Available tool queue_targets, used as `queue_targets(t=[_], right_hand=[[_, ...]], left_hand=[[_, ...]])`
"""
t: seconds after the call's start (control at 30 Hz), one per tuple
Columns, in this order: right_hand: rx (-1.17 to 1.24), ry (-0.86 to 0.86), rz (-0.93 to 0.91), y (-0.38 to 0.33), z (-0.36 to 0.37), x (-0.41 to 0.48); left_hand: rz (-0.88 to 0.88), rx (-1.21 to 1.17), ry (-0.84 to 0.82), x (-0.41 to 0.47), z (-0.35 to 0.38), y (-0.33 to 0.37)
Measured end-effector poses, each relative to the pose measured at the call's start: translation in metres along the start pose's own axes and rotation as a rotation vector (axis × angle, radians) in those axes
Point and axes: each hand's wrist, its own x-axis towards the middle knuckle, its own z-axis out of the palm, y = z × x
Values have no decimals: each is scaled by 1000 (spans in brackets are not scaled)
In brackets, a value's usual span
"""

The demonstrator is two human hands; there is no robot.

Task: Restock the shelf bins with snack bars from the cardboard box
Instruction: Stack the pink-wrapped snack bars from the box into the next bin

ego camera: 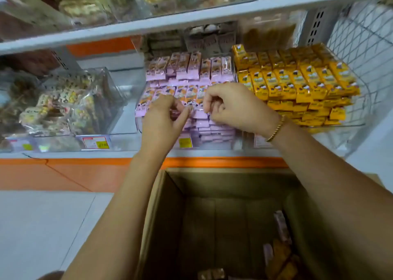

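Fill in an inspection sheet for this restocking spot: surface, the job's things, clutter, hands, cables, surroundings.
Surface: white shelf, with an orange strip under its front edge.
Job's things: purple snack bars fill the middle bin; yellow snack bars are stacked in the bin to their right; the cardboard box stands open below, with only a few bars left inside.
Clutter: nothing seen.
Hands: left hand and right hand are over the purple bars with fingers curled; too blurred to tell whether either is gripping anything.
Cables: nothing seen.
Surroundings: bagged snacks in the left bin, price tags, a wire basket on the right, and an upper shelf.
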Motion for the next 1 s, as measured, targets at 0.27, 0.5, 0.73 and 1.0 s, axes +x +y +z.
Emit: queue_targets(t=[0.27,0.5,0.73,1.0], right_hand=[[-53,-683,343,87,90,-117],[-245,-988,710,197,166,-205],[-407,-1266,606,219,226,-258],[-448,-1271,569,236,237,-264]], left_hand=[[-343,27,-591,-207,24,-13],[-630,43,-1286,-260,77,-23],[-697,171,-1750,-272,84,-26],[-587,99,-1743,-297,160,-39]])
